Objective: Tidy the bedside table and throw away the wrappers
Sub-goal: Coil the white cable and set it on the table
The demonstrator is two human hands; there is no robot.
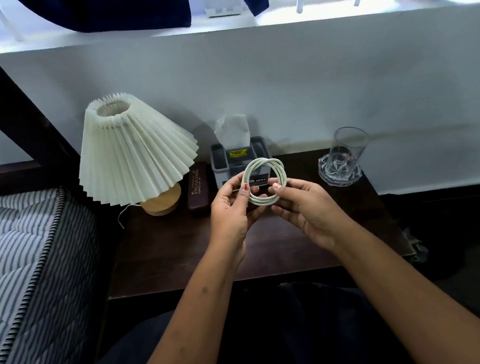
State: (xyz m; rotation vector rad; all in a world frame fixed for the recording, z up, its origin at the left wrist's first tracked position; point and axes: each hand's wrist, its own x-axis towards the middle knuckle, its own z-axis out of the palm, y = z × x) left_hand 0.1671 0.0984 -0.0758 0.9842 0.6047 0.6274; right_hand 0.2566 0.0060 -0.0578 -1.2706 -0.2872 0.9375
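Dark wood makes up the bench (180, 242), which stands against a white wall (312, 91) with a striped bed (24, 239) at its left edge.

Head view: a white cable (281, 173), wound into a round coil of several loops, is held up over the middle of the bench, in front of a grey organiser (220, 166). The left hand (229, 211) grips the coil's left side, with the thumb across the front of the loops and the fingers (229, 184) curled behind them. The right hand (306, 208) pinches the coil's lower right part between thumb and forefinger, its other fingers loosely curled beneath. Both hands are thus clamped on the cable, palms turned toward each other. The coil's top and right arcs stand free above the fingers. The loops lie close together and cross slightly at the top; where the ends are cannot be told.

Behind, on the bench, stand a lamp (134, 155) with a pleated shade and a dark case (198, 189) just beside its base. A tissue (234, 131) rises from the organiser. At far right is a glass (347, 151) on a coaster (326, 173).
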